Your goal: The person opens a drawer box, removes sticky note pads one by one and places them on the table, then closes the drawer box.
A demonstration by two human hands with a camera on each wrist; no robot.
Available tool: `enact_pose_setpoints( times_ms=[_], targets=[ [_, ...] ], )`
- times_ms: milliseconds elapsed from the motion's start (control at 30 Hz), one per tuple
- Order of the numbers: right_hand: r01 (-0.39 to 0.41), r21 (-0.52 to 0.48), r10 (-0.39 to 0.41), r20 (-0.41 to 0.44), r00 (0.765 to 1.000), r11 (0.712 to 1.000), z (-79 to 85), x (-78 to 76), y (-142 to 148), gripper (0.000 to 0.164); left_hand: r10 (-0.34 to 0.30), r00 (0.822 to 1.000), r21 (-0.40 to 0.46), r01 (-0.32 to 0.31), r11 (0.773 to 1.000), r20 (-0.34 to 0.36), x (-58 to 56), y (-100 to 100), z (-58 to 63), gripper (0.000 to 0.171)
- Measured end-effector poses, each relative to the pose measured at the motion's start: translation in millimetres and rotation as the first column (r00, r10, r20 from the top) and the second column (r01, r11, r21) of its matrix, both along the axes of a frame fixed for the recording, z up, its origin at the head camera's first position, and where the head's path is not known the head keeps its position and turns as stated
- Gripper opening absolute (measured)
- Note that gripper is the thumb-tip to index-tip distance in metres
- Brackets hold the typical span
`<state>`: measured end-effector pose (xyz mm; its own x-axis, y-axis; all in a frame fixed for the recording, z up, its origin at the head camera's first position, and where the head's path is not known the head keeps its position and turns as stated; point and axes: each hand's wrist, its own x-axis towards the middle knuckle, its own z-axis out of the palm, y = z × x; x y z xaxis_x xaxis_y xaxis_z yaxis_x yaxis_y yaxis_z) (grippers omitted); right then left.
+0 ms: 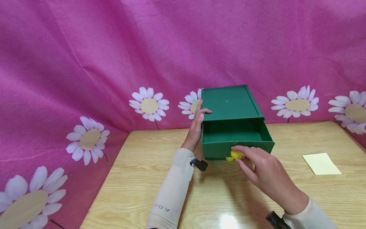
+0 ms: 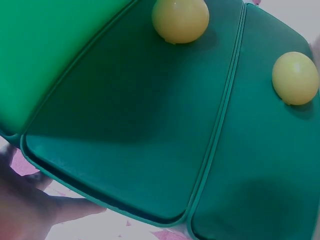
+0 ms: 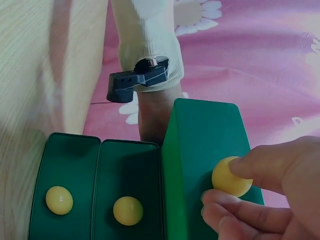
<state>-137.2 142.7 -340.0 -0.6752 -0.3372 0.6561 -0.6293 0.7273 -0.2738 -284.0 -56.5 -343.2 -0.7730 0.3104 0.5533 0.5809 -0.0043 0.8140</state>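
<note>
A green drawer unit (image 1: 228, 101) stands on the table in the head view, its top drawer (image 1: 214, 149) pulled partly out; the part of its inside that shows holds nothing. My right hand (image 1: 266, 168) pinches that drawer's yellow knob (image 3: 230, 180) between thumb and fingers, as the right wrist view shows. My left hand (image 1: 196, 125) rests against the unit's left side, with fingertips over its top edge. Two lower drawer fronts, each with a yellow knob, appear in the right wrist view: the middle knob (image 3: 128, 211) and the bottom knob (image 3: 59, 200). Both lower drawers look pushed in.
A pale yellow pad of sticky notes (image 1: 321, 163) lies on the wooden table (image 1: 137, 178) to the right. Behind the table hangs a pink cloth (image 1: 183, 47) with white daisies. Black camera mounts sit on both wrists.
</note>
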Motion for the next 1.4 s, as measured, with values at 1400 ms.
enact_pose_setpoints(
  times_ms=[1400],
  targets=[
    [0.033, 0.028, -0.034, 0.029, 0.999, 0.999, 2.2, -70.5, -1, 0.037, 0.003, 1.0, -0.019, -0.004, 1.0, -0.015, -0.4, -1, 1.5, 0.036]
  ],
)
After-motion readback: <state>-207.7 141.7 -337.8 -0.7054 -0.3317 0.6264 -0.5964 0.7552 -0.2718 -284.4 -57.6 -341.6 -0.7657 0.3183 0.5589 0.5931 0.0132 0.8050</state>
